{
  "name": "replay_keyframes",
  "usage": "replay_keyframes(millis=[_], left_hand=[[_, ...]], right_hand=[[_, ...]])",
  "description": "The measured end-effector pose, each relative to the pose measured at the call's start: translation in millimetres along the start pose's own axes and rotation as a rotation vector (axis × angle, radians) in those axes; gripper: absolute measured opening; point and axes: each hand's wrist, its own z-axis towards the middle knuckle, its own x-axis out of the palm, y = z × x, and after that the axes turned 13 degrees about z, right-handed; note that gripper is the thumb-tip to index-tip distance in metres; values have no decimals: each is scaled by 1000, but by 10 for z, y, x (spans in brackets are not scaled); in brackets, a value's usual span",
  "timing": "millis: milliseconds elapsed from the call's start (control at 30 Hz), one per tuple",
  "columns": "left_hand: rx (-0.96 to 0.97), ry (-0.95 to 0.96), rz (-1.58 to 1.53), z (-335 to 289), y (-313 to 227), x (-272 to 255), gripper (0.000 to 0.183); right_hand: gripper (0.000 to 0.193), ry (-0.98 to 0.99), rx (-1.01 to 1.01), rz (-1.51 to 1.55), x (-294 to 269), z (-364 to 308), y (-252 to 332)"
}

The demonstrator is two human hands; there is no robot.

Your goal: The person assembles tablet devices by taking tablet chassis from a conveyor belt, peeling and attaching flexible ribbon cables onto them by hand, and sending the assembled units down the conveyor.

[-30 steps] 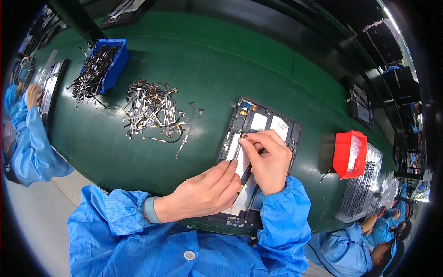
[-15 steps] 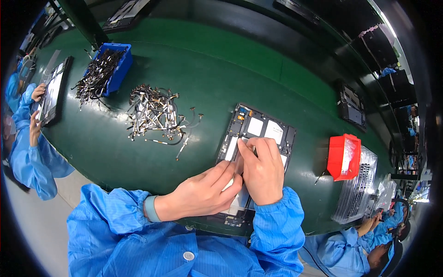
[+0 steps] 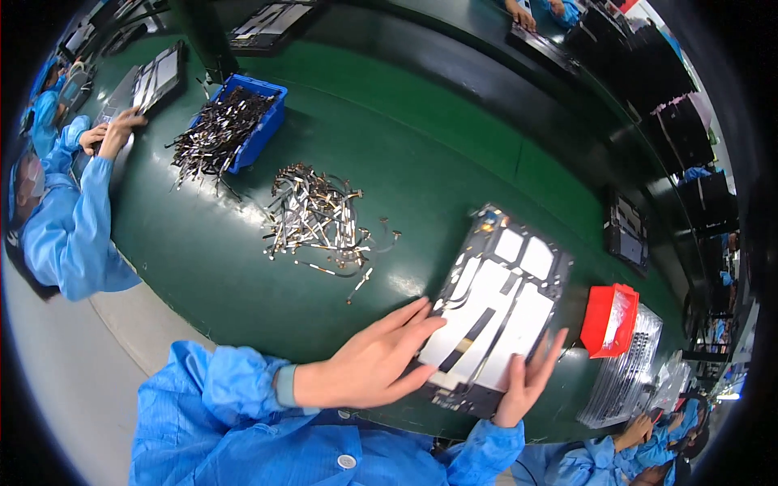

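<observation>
An opened tablet (image 3: 517, 328) with white battery panels and a black frame lies before me, slightly blurred and tilted clockwise. My left hand (image 3: 369, 360) grips its left edge near the lower corner, with the fingers along the side and the thumb by the bottom. On the opposite side my right hand (image 3: 525, 385) holds the lower right edge, its thumb over the face and its other fingers at the rim. To the left of the tablet lies a loose pile of short cables (image 3: 312, 215) with metal ends.
A blue bin (image 3: 263, 134) heaped with cables stands at the far left. A red bin (image 3: 600, 324) and stacked clear trays (image 3: 620, 385) are at the right. Another opened tablet (image 3: 628, 231) lies farther back. Co-workers in blue sleeves (image 3: 85, 219) sit at both sides.
My hands have come apart from the middle of the tablet to its two side edges. The tablet is turned a little and shifted right. My view has swung, moving the whole scene within it.
</observation>
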Motion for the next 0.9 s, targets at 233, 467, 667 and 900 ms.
replay_keyframes(millis=[233,467,667,900], left_hand=[[64,-238,855,560,725,-407,24],[167,-255,894,460,896,-282,19],[27,-298,613,669,864,-511,9],[-122,-274,8,776,588,-825,12]], right_hand=[[79,116,27,289,314,1293,-14],[82,67,22,284,910,2914,-485],[50,48,-391,-427,1071,2877,-353],[35,773,182,33,1291,905,-52]])
